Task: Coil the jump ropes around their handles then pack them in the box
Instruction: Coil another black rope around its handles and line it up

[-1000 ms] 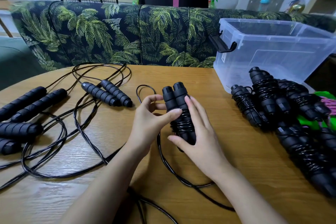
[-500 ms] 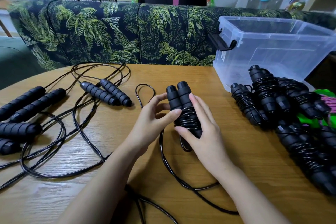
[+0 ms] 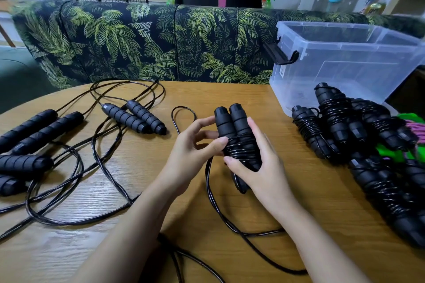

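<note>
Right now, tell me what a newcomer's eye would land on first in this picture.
First, the pair of black handles held upright at the table's centre, cord half coiled around them, gripped by the left hand and right hand. Next, the heap of already coiled jump ropes on the right, before the clear plastic box. Then the uncoiled ropes sprawled across the left of the wooden table.

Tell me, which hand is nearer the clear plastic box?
Right. The right hand holds the handles closer to the box; the left hand sits farther away.
</note>
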The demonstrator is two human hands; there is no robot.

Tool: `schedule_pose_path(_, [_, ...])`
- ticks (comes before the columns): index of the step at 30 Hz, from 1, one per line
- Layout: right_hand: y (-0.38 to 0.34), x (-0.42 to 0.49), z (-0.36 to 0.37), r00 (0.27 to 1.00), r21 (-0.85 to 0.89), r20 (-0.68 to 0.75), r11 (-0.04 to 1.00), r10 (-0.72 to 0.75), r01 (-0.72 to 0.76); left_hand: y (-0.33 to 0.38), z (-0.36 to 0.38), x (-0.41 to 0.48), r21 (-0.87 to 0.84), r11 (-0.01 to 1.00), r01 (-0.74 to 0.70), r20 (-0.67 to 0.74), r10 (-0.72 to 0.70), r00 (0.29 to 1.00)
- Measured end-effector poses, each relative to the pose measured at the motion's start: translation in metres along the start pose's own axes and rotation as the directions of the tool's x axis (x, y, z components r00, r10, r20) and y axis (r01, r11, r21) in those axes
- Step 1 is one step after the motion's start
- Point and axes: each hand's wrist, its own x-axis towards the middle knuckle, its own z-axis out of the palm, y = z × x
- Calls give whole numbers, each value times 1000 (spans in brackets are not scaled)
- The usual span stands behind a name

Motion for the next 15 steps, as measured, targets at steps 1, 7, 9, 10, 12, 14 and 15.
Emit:
schedule_pose_path(1, [1, 0, 0, 1000, 2, 12, 1000, 9, -9, 0, 1, 0, -5, 1000, -1, -12, 1, 1000])
schedule_pose_path(7, [0, -2, 4, 999, -176, -24, 984, -32, 28, -1, 2, 0, 30, 999, -34, -90, 37, 995])
schedule_pose_path(9, [0, -4, 7, 998, -166, -4, 984, -60, 58, -2, 1, 0, 53, 997, -49, -110, 55, 992])
schedule_pose_path(10, [0, -4, 8, 998, -170, 11, 983, -65, 66, -2, 0, 0, 75, 995, -58, -114, 67, 991])
schedule_pose_path(12, [2, -4, 8, 998, -200, 40, 978, -58, 65, -1, -1, 0, 113, 992, -63, -96, 74, 993])
schedule_pose_path(14, [3, -4, 7, 998, -221, 55, 974, -40, 51, 0, -1, -1, 98, 994, -43, -57, 49, 997])
schedule_pose_path(15, [4, -4, 6, 998, -224, 65, 974, -28, 42, 0, -1, -1, 84, 996, -35, -37, 38, 999])
